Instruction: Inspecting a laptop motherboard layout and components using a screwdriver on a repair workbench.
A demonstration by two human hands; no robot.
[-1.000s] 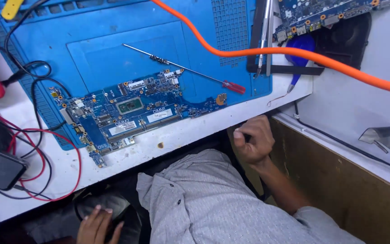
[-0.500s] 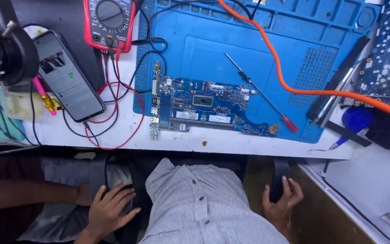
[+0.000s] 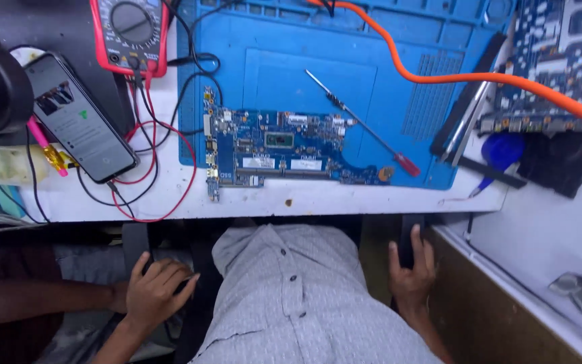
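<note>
Compared with before, I see my left hand [image 3: 156, 291] and right hand [image 3: 412, 269] gripping the dark chair armrests [image 3: 407, 236] below the table's front edge; the blue circuit board [image 3: 284, 149] rests on the mat [image 3: 291, 61], now nearer.

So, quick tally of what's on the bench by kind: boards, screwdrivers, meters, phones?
Circuit boards: 2, one on the blue mat, one at the top right
Screwdrivers: 1
Multimeters: 1
Phones: 1
Total: 5
</note>
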